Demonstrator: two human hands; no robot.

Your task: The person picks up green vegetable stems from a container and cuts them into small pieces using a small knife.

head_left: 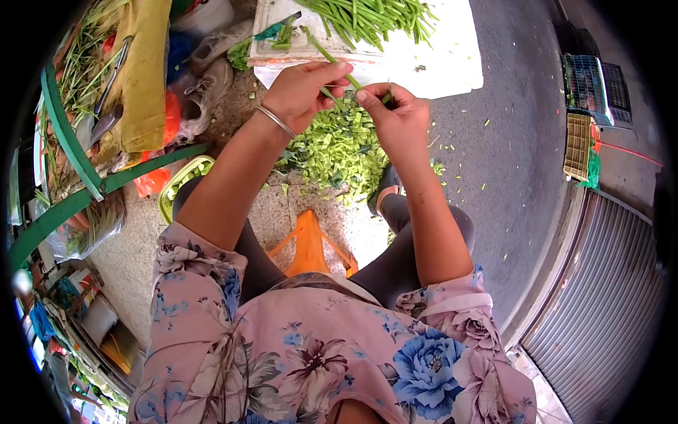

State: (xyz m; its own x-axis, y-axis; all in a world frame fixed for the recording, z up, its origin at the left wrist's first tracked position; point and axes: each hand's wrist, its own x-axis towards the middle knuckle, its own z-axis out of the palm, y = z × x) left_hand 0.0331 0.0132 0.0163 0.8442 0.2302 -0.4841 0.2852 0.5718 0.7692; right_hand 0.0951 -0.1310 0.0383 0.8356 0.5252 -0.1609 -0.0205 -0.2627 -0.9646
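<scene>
A thin green vegetable stalk [321, 51] slants between my hands, its far end reaching over the edge of a white foam slab [452, 60]. My left hand [305, 88], with a silvery bangle at the wrist, pinches it near the middle. Thumb and fingers of my right hand [397, 116] close on its lower end. A second short green piece shows under the left fingers. On the slab lies a bunch of similar green stalks [374, 18]. Below my hands a heap of pale green chopped pieces [339, 152] covers the floor.
An orange stool [308, 244] stands between my legs. To the left are a green basket [169, 191], worn shoes [208, 92] and a green metal frame [67, 134] around vegetables. Grey pavement [505, 162] runs along the right, with crates [586, 85] and a roller shutter [600, 268] beyond.
</scene>
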